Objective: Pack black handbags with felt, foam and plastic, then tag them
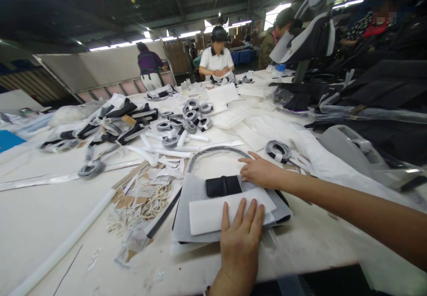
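A flat bag point(183, 218) with dark edges lies on the table in front of me, covered by a pale grey sheet. Its plastic-wrapped handle point(203, 152) arches away at the far side. On top sits a small black piece with a band across it point(223, 186), like a closed flap or wallet. My left hand point(240, 238) rests with fingers spread on a folded white foam sheet point(205, 216) just below that black piece. My right hand point(258, 171) reaches in from the right, fingers stretched out beside the handle's right end, above the bag's far edge.
Left of the bag are loose cords and paper scraps point(150, 202) and a long white tube point(66, 242). Wrapped strap coils point(191, 115) lie farther back, with another coil point(278, 150) right. Black bags point(376, 104) pile up at right. A co-worker point(216, 60) works opposite.
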{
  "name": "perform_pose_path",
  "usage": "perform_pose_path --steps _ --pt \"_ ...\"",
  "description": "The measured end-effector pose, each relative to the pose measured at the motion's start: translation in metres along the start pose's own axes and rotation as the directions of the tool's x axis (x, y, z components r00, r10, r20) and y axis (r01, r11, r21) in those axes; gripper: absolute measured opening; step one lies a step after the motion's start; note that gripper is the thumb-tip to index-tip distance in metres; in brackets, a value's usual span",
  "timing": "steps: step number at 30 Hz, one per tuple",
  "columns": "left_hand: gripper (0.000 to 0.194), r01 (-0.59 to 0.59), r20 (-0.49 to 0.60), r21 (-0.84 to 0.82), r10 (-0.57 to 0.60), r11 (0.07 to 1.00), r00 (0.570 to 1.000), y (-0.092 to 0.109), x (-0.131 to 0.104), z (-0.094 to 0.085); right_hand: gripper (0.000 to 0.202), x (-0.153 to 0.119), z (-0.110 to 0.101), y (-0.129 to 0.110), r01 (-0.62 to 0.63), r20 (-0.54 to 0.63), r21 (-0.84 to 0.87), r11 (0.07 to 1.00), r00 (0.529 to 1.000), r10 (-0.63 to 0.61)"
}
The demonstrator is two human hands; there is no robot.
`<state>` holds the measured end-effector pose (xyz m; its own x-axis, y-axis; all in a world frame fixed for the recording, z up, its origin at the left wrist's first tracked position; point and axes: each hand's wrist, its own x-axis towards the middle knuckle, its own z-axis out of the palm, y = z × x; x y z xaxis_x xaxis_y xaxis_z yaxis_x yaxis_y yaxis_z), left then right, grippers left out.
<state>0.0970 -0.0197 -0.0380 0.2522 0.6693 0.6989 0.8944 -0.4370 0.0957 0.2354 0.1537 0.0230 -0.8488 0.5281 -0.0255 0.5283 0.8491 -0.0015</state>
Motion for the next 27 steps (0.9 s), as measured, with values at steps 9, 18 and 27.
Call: perform_pose_path --steps 9,18,27 --pt "0.028 -0.023 -0.026 -0.015 0.022 1.000 0.999 -0.002 0.006 -0.006 0.017 0.006 -0.015 0.006 -0.027 0.050 -0.043 0.999 0.998 0.029" --pt "0.031 -0.022 -0.063 -0.051 0.019 0.998 0.998 -0.002 0.000 0.003 0.029 -0.012 0.000 -0.007 -0.065 0.047 0.049 0.997 0.997 0.062" --pt "0.028 -0.059 -0.057 -0.051 0.056 0.997 0.997 -0.004 0.006 -0.004 0.015 0.001 -0.005 0.003 0.061 0.070 0.007 0.998 0.996 -0.061"
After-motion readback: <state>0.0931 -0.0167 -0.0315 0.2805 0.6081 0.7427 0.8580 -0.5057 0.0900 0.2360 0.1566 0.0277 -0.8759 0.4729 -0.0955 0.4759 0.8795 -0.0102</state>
